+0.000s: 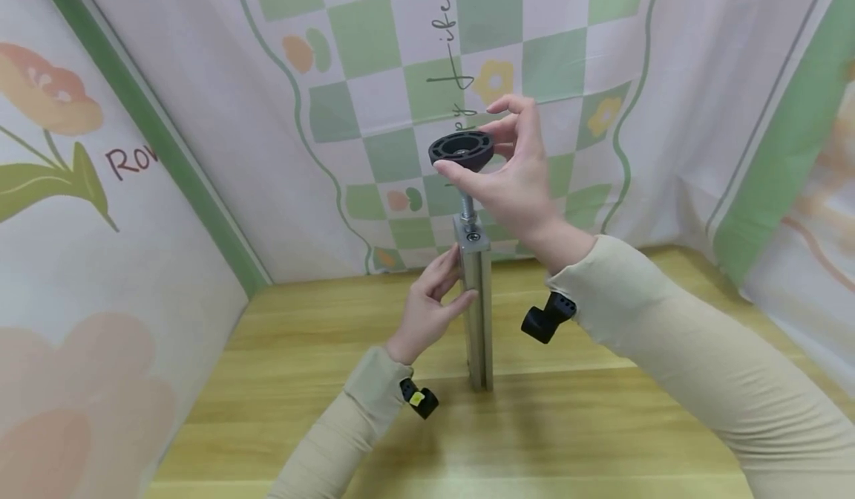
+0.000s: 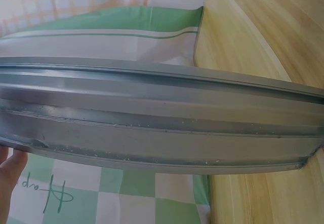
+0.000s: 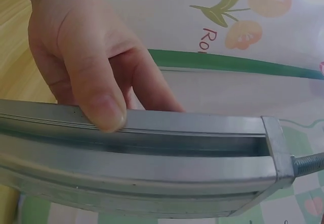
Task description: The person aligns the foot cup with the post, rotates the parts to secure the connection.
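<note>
An aluminium profile (image 1: 475, 321) stands upright on the wooden table, capped by a metal end plate (image 1: 476, 243). My left hand (image 1: 427, 307) grips its upper part from the left; in the right wrist view, that hand's thumb (image 3: 107, 111) lies across a slotted face. A threaded rod (image 1: 467, 203) with a nut rises out of the plate. On top of the rod is a round black levelling foot (image 1: 476, 162), its ringed face upward. My right hand (image 1: 517, 176) pinches the foot's rim between thumb and fingers. The left wrist view is mostly filled by the profile (image 2: 162, 102).
The wooden table (image 1: 320, 328) extends around the profile's base. Behind it hangs a green-and-white checked curtain (image 1: 367, 53), and flower-printed cloth (image 1: 80, 276) closes off the left side. Small black cameras (image 1: 549, 318) sit on both wrists.
</note>
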The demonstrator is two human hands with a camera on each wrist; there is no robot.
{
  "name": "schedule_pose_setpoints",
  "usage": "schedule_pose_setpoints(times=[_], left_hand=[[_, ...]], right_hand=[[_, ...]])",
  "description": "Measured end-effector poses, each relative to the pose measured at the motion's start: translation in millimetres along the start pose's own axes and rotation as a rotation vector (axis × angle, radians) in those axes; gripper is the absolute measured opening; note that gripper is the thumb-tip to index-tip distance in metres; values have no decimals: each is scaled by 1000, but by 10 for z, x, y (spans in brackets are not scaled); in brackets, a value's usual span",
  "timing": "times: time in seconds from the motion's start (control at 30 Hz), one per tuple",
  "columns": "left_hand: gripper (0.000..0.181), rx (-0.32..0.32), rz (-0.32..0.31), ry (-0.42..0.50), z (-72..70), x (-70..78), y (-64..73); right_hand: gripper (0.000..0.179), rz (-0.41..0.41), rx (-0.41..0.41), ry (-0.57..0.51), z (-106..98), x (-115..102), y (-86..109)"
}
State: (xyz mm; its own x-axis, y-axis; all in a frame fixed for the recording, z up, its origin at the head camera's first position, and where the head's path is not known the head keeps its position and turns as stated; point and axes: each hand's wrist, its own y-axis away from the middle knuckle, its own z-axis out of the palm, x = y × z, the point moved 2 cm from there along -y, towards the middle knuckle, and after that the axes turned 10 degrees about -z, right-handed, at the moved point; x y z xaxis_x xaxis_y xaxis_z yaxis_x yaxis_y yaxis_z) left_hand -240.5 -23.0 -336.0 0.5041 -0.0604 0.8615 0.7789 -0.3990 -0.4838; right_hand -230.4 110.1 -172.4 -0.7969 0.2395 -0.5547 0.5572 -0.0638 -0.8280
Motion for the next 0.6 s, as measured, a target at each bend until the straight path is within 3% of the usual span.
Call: schedule_pose_setpoints(times=[0.17, 0.3, 0.43, 0.6], left_hand=[[67, -2, -1, 0, -4, -5, -1], [67, 3, 4, -1, -6, -2, 2], [67, 3, -5, -1, -4, 0, 7], [68, -1, -4, 4, 1, -1, 4]], right_hand=[[65, -46, 48, 61, 26, -18, 24], [64, -84, 49, 40, 37, 9, 50], [56, -92, 30, -94, 27, 64, 62], [32, -17, -5, -381, 22, 95, -4]])
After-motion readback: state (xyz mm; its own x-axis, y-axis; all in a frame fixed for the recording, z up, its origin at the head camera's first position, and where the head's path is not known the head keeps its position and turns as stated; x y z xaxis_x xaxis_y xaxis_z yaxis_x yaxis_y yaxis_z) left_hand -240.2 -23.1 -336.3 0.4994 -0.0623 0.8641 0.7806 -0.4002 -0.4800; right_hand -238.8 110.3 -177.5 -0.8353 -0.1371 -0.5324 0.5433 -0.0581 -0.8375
